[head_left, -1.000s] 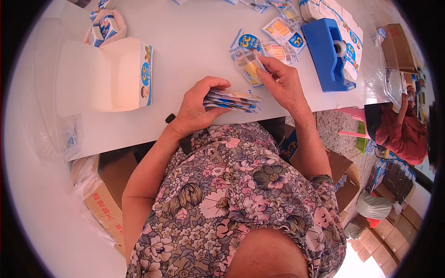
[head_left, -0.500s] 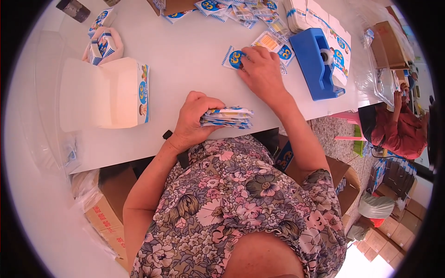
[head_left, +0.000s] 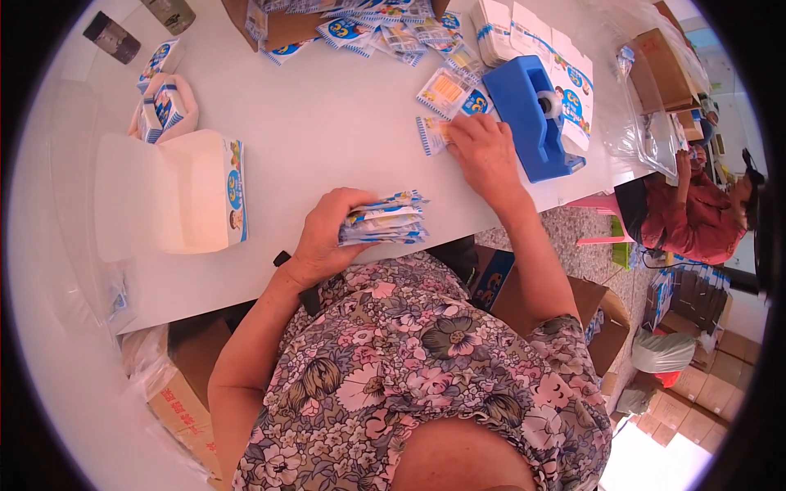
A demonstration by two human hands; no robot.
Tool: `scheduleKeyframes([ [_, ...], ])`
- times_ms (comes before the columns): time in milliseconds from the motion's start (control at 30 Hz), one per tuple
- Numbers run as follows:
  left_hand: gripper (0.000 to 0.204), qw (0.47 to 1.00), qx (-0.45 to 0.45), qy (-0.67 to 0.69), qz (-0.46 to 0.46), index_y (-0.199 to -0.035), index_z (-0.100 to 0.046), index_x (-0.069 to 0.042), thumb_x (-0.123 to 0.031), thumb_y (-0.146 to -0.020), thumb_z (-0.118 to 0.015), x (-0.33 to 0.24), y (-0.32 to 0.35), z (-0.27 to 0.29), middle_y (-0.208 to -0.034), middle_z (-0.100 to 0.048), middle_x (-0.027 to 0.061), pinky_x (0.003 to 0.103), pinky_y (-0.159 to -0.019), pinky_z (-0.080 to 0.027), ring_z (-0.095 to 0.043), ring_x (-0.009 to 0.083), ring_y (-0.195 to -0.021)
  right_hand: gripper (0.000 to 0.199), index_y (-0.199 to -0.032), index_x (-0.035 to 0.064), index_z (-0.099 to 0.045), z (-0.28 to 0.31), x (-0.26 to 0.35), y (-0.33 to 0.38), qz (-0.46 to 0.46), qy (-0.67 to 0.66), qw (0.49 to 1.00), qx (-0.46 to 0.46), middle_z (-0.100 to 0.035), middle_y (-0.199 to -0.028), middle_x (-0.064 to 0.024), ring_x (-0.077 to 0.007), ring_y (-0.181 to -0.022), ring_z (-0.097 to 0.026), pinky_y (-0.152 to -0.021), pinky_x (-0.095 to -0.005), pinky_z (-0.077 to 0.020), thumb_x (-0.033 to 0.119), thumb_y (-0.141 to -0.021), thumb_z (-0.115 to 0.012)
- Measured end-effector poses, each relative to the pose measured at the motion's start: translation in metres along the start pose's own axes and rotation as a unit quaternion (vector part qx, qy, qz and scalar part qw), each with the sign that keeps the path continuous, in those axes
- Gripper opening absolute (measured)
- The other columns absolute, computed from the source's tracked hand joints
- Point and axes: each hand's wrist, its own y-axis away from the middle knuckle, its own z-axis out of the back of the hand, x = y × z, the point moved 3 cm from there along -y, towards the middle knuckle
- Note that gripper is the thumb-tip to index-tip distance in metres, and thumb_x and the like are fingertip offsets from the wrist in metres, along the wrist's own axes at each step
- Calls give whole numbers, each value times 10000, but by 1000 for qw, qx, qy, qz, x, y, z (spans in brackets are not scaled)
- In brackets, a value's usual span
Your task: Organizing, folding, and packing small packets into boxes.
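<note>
My left hand (head_left: pixel 326 233) is closed around a stack of small flat sachets (head_left: pixel 386 219), held on edge just above the table's near edge. My right hand (head_left: pixel 485 155) pinches one end of a single sachet (head_left: pixel 433 135) lying to the left of its fingertips. This sachet shows a clear face with some yellow. Just beyond the right fingers lie another sachet (head_left: pixel 446 92) with orange-yellow contents and a blue-and-white one (head_left: pixel 477 103). A blue tape dispenser (head_left: pixel 524 123) stands close to the right of that hand.
An open white carton (head_left: pixel 192 196) lies at the left, with filled small boxes (head_left: pixel 168 106) behind it. Loose sachets (head_left: pixel 393 37) spill from a cardboard box (head_left: pixel 286 33) at the back. Folded cartons (head_left: pixel 565 74) lie behind the dispenser. A co-worker in red (head_left: pixel 696 217) sits at far right.
The blue-faced sachet at my right fingertips is no longer there; a clear-faced one is now. The stack in my left hand looks thicker and more fanned. The whole view has shifted slightly.
</note>
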Motion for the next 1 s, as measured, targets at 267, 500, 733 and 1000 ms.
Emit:
scheduleKeyframes([
  [267,646,991,-7,-59,-120,-1231,-580,-74,-48,-656,-872,-4,-16,-9,-1244,-612,114,380,-950,-480,-573,324,-1148,120,-973,36,-691,-7,41,-9,-53,-462,872,151,-690,-893,-76,-295,-844,-655,-775,-383,-515,116,-885,-678],
  [500,646,996,-65,66,-11,-1202,-568,-69,-84,-642,-889,4,-14,-16,-1209,-619,121,398,-962,-449,-585,324,-1088,548,-978,28,-718,-14,-19,-83,-207,79,974,41,-704,-927,-163,-332,-891,-697,-705,-422,-548,562,-864,-664],
  [733,614,996,-4,-17,-85,-1208,-564,-85,-71,-690,-894,-7,-22,-6,-1327,-530,179,366,-977,-485,-597,328,-1125,321,-931,73,-727,-16,-16,-78,-176,89,978,71,-694,-880,-131,-309,-847,-695,-683,-443,-545,375,-828,-691],
  [1000,609,993,8,-55,-102,-1181,-593,-111,-59,-644,-875,-3,-19,-6,-1393,-554,95,406,-1027,-427,-544,263,-1238,190,-978,42,-715,5,6,-36,-151,-368,917,37,-690,-884,-128,-317,-850,-661,-753,-394,-537,192,-861,-717],
])
